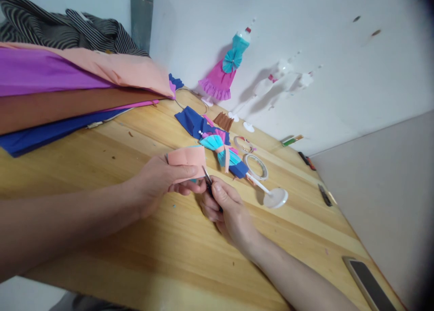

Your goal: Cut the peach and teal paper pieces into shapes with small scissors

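Note:
My left hand (159,181) pinches a small piece of peach paper (187,160) over the wooden table (142,238). My right hand (225,208) is closed around small scissors (207,177), whose metal blades touch the lower right edge of the paper. Just behind the paper lies a small mannequin (226,153) on its side, dressed in blue, teal and pink paper, with its white round stand (276,197) pointing right.
Large sheets of purple, peach, brown and blue paper (68,94) are stacked at the back left under striped cloth (68,28). A dressed mannequin (227,69) and bare white ones (278,82) stand by the wall. Tape rolls (257,166), pens (292,140) and a phone (369,284) lie to the right.

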`<state>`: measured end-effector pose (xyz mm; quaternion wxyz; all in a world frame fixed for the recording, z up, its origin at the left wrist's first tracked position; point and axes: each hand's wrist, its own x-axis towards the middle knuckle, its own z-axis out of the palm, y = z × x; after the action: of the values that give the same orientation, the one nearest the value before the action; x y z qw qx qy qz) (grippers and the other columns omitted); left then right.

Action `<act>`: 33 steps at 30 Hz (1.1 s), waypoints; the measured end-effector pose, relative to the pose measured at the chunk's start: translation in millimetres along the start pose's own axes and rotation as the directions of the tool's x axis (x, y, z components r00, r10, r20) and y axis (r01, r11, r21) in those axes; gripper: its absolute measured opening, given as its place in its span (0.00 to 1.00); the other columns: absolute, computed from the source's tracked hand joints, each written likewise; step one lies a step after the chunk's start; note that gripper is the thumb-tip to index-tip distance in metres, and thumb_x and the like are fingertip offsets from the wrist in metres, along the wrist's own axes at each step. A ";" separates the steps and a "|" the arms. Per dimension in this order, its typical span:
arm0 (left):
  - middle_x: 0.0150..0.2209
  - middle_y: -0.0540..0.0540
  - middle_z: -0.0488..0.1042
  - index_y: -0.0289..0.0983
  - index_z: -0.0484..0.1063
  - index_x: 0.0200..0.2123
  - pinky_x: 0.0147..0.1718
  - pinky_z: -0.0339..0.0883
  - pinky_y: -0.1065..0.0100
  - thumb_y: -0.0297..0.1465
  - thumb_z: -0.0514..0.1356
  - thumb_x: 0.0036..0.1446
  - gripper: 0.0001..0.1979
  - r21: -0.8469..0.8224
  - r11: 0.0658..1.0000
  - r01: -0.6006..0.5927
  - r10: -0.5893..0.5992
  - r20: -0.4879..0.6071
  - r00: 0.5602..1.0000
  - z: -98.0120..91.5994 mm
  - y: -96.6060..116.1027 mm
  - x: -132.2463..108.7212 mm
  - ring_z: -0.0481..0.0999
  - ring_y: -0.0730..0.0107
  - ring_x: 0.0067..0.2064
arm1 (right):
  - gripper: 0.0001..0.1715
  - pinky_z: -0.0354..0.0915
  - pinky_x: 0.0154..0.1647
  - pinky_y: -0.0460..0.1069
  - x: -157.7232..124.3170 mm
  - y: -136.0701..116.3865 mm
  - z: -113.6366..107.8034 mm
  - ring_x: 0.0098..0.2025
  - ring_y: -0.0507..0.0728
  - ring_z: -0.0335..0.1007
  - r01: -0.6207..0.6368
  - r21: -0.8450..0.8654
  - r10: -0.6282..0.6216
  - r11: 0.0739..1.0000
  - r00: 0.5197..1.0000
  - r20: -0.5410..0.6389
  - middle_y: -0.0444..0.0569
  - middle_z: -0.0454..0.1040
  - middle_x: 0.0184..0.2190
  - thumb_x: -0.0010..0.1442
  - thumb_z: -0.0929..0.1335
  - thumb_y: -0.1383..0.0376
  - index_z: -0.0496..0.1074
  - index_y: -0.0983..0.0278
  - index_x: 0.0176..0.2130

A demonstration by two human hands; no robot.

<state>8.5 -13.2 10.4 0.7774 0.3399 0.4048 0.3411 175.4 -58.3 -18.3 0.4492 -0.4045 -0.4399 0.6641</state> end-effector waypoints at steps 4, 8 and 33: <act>0.27 0.44 0.80 0.31 0.78 0.28 0.28 0.62 0.74 0.30 0.67 0.48 0.07 0.012 1.000 -0.003 0.003 -0.004 1.000 -0.5 -0.2 0.2 0.76 0.72 0.28 | 0.20 0.37 0.16 0.44 0.3 -0.6 -0.1 0.19 0.47 0.36 0.002 0.002 -0.002 1.000 1.000 0.003 0.34 0.46 0.17 0.61 0.68 0.51 0.67 0.66 0.32; 0.27 0.44 0.80 0.31 0.78 0.27 0.29 0.61 0.73 0.31 0.67 0.48 0.07 0.027 1.000 0.001 -0.001 -0.001 1.000 -0.4 -0.1 0.2 0.76 0.72 0.28 | 0.20 0.37 0.16 0.44 0.3 -0.8 0.4 0.18 0.47 0.36 0.011 -0.004 -0.011 1.000 1.000 0.000 0.34 0.46 0.16 0.60 0.68 0.51 0.67 0.65 0.32; 0.24 0.47 0.78 0.31 0.78 0.27 0.30 0.62 0.73 0.30 0.65 0.49 0.06 0.093 0.996 -0.017 0.015 0.028 0.999 -1.0 6.3 -2.3 0.74 0.74 0.27 | 0.21 0.36 0.17 0.45 -0.8 -5.2 1.2 0.18 0.47 0.36 -0.018 -0.059 0.018 0.998 1.000 0.000 0.33 0.46 0.15 0.59 0.69 0.50 0.67 0.65 0.31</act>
<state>5.0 -11.5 16.0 0.7634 0.3836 0.4069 0.3234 175.7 -58.3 -12.9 0.4310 -0.4214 -0.4558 0.6550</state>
